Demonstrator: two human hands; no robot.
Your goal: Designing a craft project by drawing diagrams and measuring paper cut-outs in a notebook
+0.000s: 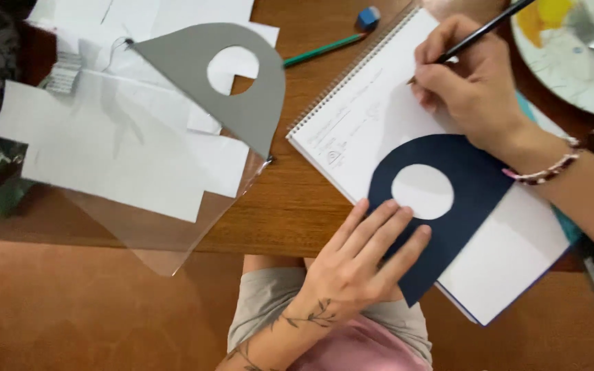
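Beside the notebook lies a green pencil.

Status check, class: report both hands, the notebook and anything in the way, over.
Left hand flat on dark blue cutout, pinning it to notebook. Right hand holds pencil, tip on page. Nothing in the way.

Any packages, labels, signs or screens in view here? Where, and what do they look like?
No labels, signs or screens.
Plastic sleeve: clear, flat, left on the table, under white paper sheets.
Notebook: white, spiral-bound, faint handwriting and a small sketch, under both hands.
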